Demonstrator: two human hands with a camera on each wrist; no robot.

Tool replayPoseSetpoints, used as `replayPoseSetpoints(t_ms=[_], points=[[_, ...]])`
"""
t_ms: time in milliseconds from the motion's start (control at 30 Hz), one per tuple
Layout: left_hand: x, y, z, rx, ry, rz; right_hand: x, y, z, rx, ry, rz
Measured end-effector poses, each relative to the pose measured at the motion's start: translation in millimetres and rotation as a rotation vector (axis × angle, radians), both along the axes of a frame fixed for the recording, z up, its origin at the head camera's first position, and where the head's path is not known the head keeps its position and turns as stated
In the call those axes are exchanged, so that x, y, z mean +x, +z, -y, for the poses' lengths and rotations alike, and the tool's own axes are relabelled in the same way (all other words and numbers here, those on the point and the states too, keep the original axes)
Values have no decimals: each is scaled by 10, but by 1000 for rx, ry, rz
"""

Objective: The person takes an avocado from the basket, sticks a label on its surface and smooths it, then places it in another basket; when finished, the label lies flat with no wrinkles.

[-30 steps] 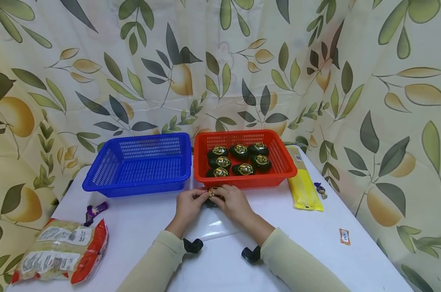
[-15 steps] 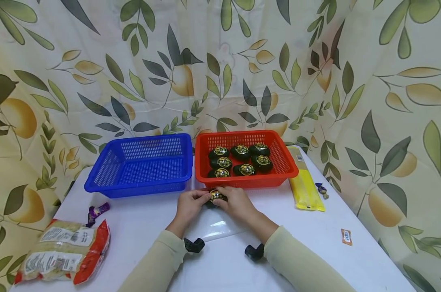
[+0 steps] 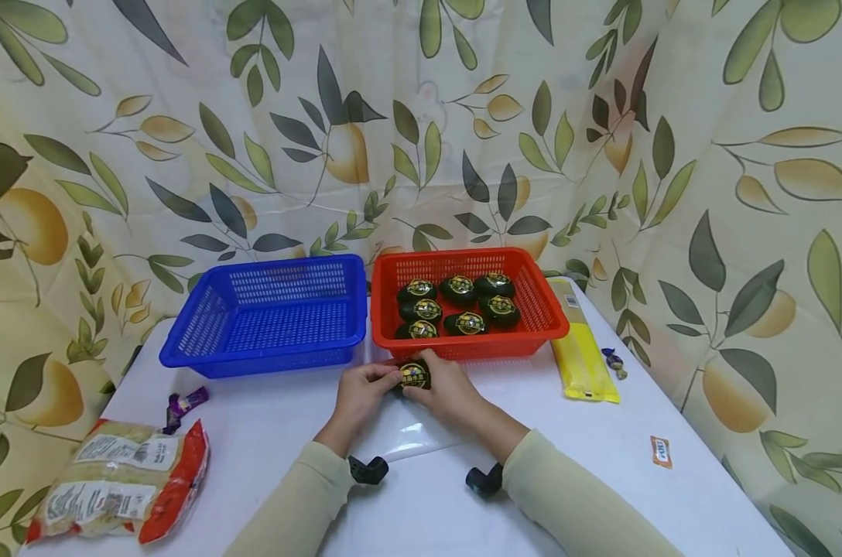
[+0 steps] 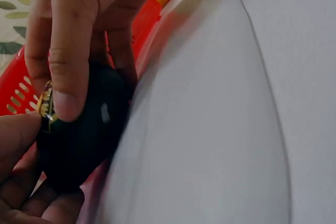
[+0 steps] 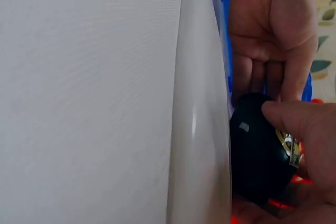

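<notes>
Both hands hold one dark green avocado (image 3: 414, 377) just in front of the red basket (image 3: 471, 346). A gold and black label faces up on it. My left hand (image 3: 360, 396) pinches its left end with thumb and fingers. Around the other side curls my right hand (image 3: 452, 388), its thumb across the front near the label. In the left wrist view the avocado (image 4: 86, 129) shows its smooth dark side, with fingers of both hands on it. The right wrist view shows the avocado (image 5: 260, 150) between the two hands. Several labelled avocados (image 3: 466, 322) lie in the red basket.
A blue basket (image 3: 264, 358) stands left of the red one. A clear plastic sheet (image 3: 410, 441) lies under the hands. To the right are a yellow packet (image 3: 584, 356), a small wrapped sweet (image 3: 612, 362) and an orange-white packet (image 3: 661, 452). A large bag (image 3: 118, 480) and purple wrapper (image 3: 186, 402) lie left.
The right fingers have shifted off the top of the avocado to its right side, so its label shows fully. The left hand has stayed nearly in place.
</notes>
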State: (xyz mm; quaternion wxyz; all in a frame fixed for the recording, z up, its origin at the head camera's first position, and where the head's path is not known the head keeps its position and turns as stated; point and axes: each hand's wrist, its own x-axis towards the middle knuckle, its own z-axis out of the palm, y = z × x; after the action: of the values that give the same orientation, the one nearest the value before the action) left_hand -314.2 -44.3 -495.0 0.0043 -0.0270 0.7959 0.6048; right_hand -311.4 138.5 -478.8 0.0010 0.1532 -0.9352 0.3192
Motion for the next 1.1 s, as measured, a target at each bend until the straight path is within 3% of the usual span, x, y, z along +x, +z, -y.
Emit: replayPoseSetpoints(t_ms=[133,233,300,467,567,700,800,933,1100], points=[[-4,51,-15,3,-53,38,-30,0,-104,-65,1,115],[-28,101,-69,69,-74,101,-35,98,-259,-75,62,152],[-45,153,-111,190,-84,165,-25,230,-387,-85,128,178],[-78,288,-229,623,-88,304,-19,748,-714,-105,258,246],[-89,339,-306,753,-66,335,-133,1081,-859,-88,253,243],[-108,350,-362,790,-32,322,-525,1348,-952,-53,199,203],[-124,336,-381,770,1,303,-862,1426,-965,-38,138,213],[-139,327,-400,737,14,289,-1256,1384,-975,-91,84,285],[-148,323,-418,715,8,290,-1576,1205,-984,-136,39,323]])
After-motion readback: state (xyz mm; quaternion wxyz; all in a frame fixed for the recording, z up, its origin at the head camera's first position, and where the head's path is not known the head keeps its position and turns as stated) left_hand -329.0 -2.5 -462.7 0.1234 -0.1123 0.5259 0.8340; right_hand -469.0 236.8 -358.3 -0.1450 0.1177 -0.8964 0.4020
